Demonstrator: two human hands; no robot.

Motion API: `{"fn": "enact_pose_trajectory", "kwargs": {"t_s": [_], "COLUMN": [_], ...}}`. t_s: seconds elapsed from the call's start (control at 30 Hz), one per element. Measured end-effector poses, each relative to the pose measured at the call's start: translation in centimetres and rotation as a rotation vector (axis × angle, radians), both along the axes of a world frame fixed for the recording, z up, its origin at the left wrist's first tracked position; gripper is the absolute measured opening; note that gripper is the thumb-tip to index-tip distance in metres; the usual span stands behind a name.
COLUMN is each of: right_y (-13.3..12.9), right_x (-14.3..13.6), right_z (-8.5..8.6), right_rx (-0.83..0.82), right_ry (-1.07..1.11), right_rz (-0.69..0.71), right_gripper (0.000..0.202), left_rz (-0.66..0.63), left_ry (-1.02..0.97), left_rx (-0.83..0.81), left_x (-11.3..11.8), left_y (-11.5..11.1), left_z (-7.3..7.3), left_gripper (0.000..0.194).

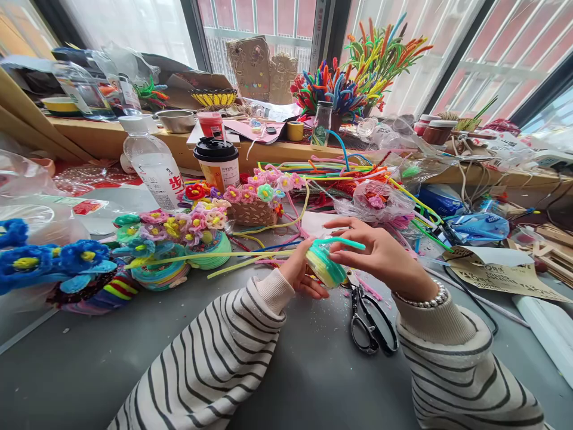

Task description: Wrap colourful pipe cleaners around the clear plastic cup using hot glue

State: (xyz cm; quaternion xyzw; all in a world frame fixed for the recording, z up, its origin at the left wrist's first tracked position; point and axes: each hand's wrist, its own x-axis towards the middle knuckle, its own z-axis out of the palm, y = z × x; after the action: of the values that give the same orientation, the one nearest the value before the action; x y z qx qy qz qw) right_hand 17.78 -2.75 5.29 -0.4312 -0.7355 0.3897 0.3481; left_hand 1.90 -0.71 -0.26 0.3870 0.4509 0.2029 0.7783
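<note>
1. One small pot point(326, 267), wrapped in green and yellow fuzzy strands, is tilted between the left hand point(302, 270) and the right hand point(380, 254), over the middle of the worktop point(308, 382)
2. The left grip is closed on the pot's left side; if it loosens, the pot could roll or drop
3. The right fingers are spread over the pot's right side; with the thumb hidden, I cannot tell whether this grip pinches anything
4. A loose green end point(347, 242) sticks out to the right past the pot; left unfixed, it could spring away and slacken the upper coils
5. Uneven pressure from the right fingers could push coils out of line
6. Scissors point(371, 319) lie near and to the right; a stray right sleeve point(461, 358) could knock them
7. Yellow strands point(242, 258) reach in from the left, beside the left cuff point(274, 289), and could snag on it
</note>
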Motion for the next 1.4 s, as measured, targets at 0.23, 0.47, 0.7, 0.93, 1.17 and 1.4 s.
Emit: {"fn": "enact_pose_trajectory", "kwargs": {"t_s": [0.23,0.47,0.7,0.93,1.17,1.4], "right_y": [0.3,0.7,0.8,0.7,0.6,0.7], "right_x": [-0.3,0.0,0.0,-0.4,-0.5,-0.9], "right_z": [-0.6,-0.8,-0.9,-1.1,-1.2,-1.5], "right_rx": [-0.059,0.031,0.079,0.022,0.027,0.021], "right_ry": [0.062,0.026,0.054,0.185,0.194,0.275], "right_rz": [-0.058,-0.153,-0.181,-0.169,-0.179,-0.245], "right_gripper": [0.016,0.015,0.013,0.018,0.017,0.017], "left_rz": [-0.007,0.13,0.224,0.268,0.386,0.37], "left_ry": [0.046,-0.115,-0.061,-0.14,-0.194,-0.105], "left_rx": [0.046,0.184,0.268,0.355,0.39,0.596], "left_x": [0.3,0.5,0.5,0.5,0.6,0.3], "left_y": [-0.1,-0.2,-0.3,-0.2,-0.5,-1.0], "left_z": [-0.1,-0.6,-0.9,-1.3,-0.5,-0.5], "left_gripper": [0.095,0.078,0.073,0.058,0.067,0.082]}}
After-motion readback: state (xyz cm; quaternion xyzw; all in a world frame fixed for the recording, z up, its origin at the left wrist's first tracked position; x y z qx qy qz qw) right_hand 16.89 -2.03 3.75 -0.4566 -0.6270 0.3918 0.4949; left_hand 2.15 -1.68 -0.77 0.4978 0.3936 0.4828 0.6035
